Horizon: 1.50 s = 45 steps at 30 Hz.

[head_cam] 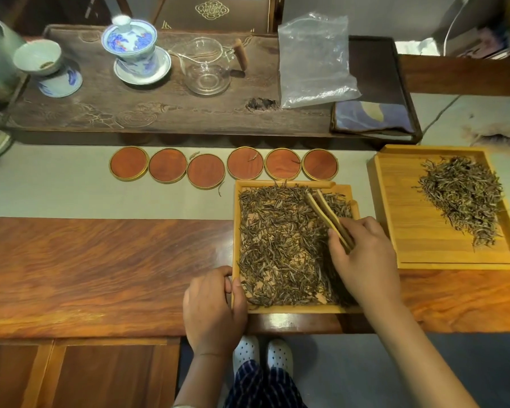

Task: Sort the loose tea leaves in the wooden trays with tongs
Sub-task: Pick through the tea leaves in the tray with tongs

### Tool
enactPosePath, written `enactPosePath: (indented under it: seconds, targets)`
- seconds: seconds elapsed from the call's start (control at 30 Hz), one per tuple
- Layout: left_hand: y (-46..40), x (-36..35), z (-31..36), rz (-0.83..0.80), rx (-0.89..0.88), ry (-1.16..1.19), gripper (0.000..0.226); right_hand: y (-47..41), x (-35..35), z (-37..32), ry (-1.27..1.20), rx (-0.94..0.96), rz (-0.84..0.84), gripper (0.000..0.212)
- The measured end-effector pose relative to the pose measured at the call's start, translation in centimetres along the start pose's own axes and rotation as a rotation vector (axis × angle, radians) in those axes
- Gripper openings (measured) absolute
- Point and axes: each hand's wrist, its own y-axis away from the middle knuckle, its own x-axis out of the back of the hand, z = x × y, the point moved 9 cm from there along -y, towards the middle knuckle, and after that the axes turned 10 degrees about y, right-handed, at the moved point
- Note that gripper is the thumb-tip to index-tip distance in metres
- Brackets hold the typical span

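Wooden trays: the near tray (295, 309) holds spread tea leaves (280, 245), the far tray (407, 231) a sorted heap (462, 198). Left hand (214, 307) grips the near tray's edge; right hand (362, 260) pinches the tongs (327, 214), tips slightly parted over the leaves. Picking is under way; next, the tips likely must close on one leaf.

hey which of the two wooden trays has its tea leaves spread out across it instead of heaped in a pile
The near tray, which the left hand grips and the wooden tongs reach into. Its leaves cover most of the floor; the right-hand tray holds one heap.
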Motion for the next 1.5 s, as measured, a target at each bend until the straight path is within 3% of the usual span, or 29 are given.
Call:
enactPosePath:
  seconds: [0.3, 0.6, 0.77, 1.03, 1.5]
  targets:
    - [0.0, -0.2, -0.2, -0.018, 0.022, 0.034, 0.005, -0.4, 0.2, 0.5, 0.014, -0.026, 0.050, 0.028]
    - [0.1, -0.1, -0.3, -0.009, 0.022, 0.031, 0.013, 0.6, 0.2, -0.9, -0.040, -0.007, 0.008, 0.030]
    - [0.1, -0.3, -0.5, -0.022, 0.040, 0.038, 0.011, 3.5, -0.6, -4.8, -0.090, 0.140, -0.124, 0.030]
    - [0.0, -0.2, -0.4, -0.015, 0.020, 0.041, 0.010, 5.8, -2.4, -6.4, -0.037, 0.177, -0.208, 0.027]
    - [0.0, -0.4, -0.7, -0.023, 0.039, 0.056, 0.012, 6.7, -1.1, -5.5, -0.023, 0.158, -0.087, 0.024]
